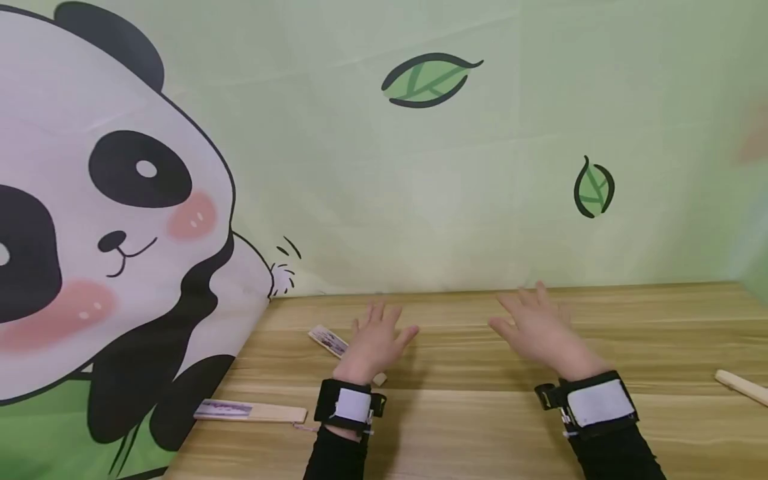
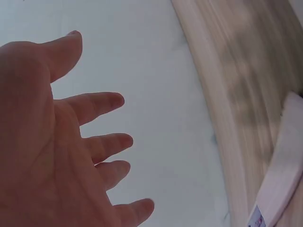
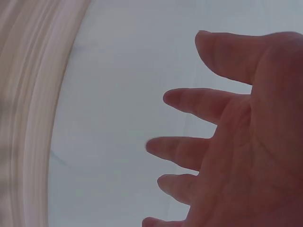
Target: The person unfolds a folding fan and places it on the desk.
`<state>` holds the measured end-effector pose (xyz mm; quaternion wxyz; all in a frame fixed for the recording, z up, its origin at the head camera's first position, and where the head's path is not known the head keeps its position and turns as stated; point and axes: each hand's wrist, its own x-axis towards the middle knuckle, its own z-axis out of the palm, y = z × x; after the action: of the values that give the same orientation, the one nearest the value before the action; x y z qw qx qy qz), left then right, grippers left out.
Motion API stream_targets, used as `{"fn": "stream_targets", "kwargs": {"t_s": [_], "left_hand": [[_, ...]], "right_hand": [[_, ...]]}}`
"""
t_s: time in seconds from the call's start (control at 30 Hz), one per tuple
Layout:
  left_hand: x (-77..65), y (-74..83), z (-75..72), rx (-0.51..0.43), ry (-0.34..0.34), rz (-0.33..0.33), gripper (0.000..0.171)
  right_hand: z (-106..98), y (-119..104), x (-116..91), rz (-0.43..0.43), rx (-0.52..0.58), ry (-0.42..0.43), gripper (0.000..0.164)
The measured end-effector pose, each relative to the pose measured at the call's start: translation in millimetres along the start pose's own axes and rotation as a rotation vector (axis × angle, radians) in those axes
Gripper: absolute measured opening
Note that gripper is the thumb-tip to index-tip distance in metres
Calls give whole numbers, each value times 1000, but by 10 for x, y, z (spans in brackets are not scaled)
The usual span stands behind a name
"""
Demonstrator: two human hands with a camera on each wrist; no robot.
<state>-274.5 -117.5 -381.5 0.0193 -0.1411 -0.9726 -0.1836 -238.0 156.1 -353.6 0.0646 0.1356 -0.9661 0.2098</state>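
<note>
Both hands hover over the wooden table with fingers spread and nothing held. In the head view the left hand (image 1: 373, 345) overlaps a folded fan (image 1: 329, 341) lying slantwise beneath it, which hides the fan's middle. The left wrist view shows the palm of that hand and part of a folded fan (image 2: 281, 172) at the lower right. Left of the left wrist lies another folded fan (image 1: 264, 412) with a printed end and a small cord. My right hand (image 1: 540, 327) is spread over bare wood, its fingertips overlapping the table's back edge in the head view.
The wooden table (image 1: 468, 427) meets a pale green cloth backdrop (image 1: 336, 167) with a large panda and leaves printed on it. At the far right edge lies a light wooden stick-like piece (image 1: 743, 387), cut off by the frame. Dark straps circle both wrists.
</note>
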Motion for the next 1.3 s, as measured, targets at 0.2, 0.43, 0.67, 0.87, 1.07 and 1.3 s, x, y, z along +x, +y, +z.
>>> {"fn": "stream_targets", "kwargs": {"t_s": [0.2, 0.43, 0.67, 0.87, 1.07, 1.3], "left_hand": [[-66, -90, -24, 6, 35, -49, 62], [-152, -200, -60, 43, 47, -60, 65], [-211, -319, -61, 53, 76, -80, 63], [-247, -427, -57, 46, 124, -70, 56], [-279, -577, -27, 23, 146, -95, 53], [-283, -725, -3, -23, 170, -190, 46]], "right_hand": [[140, -234, 36, -28, -4, -29, 53], [304, -451, 85, -55, 55, -91, 54], [441, -679, 164, -84, 105, -114, 53], [642, -884, 274, -111, 139, -139, 51], [916, -1080, 353, -132, 199, -171, 49], [1154, -1234, 439, -209, 250, -105, 44]]}}
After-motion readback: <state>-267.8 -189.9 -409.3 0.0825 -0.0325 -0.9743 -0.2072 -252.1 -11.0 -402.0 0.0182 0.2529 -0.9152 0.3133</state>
